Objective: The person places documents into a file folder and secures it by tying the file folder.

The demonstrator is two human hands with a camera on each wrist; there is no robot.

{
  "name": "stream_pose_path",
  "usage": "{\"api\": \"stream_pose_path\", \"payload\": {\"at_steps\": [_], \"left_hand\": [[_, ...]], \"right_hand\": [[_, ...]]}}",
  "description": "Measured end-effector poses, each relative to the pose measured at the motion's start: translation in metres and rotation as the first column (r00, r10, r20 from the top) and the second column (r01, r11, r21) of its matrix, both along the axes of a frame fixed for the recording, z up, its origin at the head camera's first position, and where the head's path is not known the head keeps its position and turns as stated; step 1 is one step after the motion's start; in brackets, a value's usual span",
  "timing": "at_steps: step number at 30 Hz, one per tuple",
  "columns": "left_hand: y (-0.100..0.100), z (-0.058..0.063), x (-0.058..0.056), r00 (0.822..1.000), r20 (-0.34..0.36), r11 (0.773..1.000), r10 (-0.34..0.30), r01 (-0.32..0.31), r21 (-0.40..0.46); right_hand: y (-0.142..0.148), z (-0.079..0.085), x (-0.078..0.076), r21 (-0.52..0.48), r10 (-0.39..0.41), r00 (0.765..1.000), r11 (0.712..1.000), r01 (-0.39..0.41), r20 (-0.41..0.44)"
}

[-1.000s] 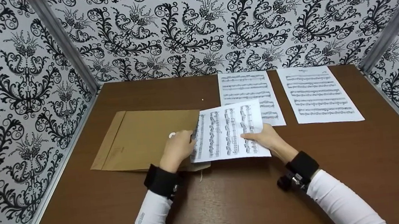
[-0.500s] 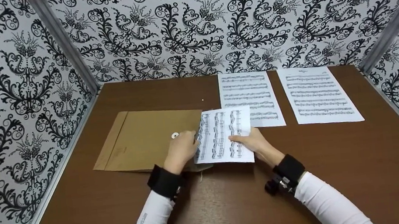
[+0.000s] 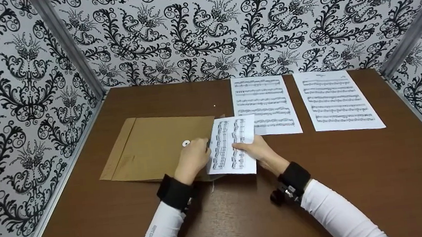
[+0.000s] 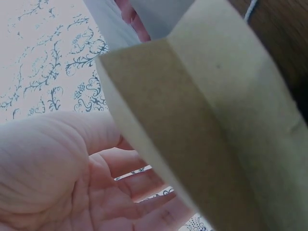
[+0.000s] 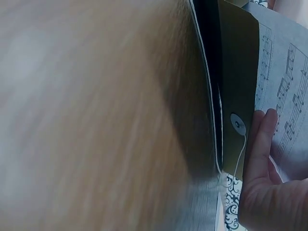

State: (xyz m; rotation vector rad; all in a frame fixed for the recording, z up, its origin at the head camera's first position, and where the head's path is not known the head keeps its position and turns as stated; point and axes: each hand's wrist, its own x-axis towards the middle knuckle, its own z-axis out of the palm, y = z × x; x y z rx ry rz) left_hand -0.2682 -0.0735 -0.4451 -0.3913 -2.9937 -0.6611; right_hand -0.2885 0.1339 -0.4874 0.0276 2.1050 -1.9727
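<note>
A brown paper envelope lies on the left half of the table, its mouth facing right. At that mouth my left hand grips the upper edge between thumb and fingers; the left wrist view shows the envelope paper by this hand. Printed sheet music, turned sideways, is partly inside the envelope; its left part is hidden. My right hand pinches the outer end, thumb on top, fingers underneath. In the right wrist view, a flap with a white button and string hangs below the sheet music.
Two more music sheets lie flat at the back right, a left one and a right one. The brown table meets patterned walls at the back and sides. A tiny white speck sits behind the envelope.
My right hand has moved left, and the sheet music has slid further into the envelope, so less shows. The envelope and left hand have shifted slightly right.
</note>
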Motion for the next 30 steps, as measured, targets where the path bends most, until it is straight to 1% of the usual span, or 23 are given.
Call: {"api": "stream_pose_path", "payload": {"at_steps": [5, 9, 15, 18, 24, 26, 30], "left_hand": [[-0.001, 0.000, 0.000, 1.000, -0.013, 1.000, -0.008, 0.008, 0.010], [-0.001, 0.000, 0.000, 1.000, -0.003, 1.000, -0.007, 0.007, 0.016], [-0.002, 0.000, 0.000, 1.000, -0.007, 1.000, -0.005, 0.005, 0.018], [-0.001, 0.001, 0.001, 1.000, -0.011, 1.000, -0.002, 0.003, 0.017], [0.000, 0.002, 0.001, 1.000, 0.007, 1.000, 0.002, -0.002, 0.022], [-0.001, 0.001, 0.001, 1.000, 0.006, 1.000, 0.002, -0.002, 0.023], [-0.001, 0.000, 0.001, 1.000, 0.002, 1.000, 0.003, -0.003, 0.011]], "right_hand": [[-0.004, 0.000, -0.002, -0.008, 0.013, 1.000, 1.000, -0.013, -0.023], [-0.006, 0.000, -0.002, -0.009, 0.011, 1.000, 1.000, -0.012, -0.021], [-0.005, 0.002, -0.003, -0.013, 0.013, 1.000, 1.000, -0.012, 0.019], [-0.002, 0.003, -0.002, -0.037, 0.024, 0.999, 0.999, -0.022, 0.041], [0.009, 0.009, 0.000, -0.085, 0.068, 0.997, 0.994, -0.065, 0.027], [0.013, 0.011, 0.000, -0.106, 0.074, 0.997, 0.992, -0.071, 0.022], [0.020, 0.015, 0.002, -0.136, 0.077, 0.996, 0.988, -0.070, 0.049]]}}
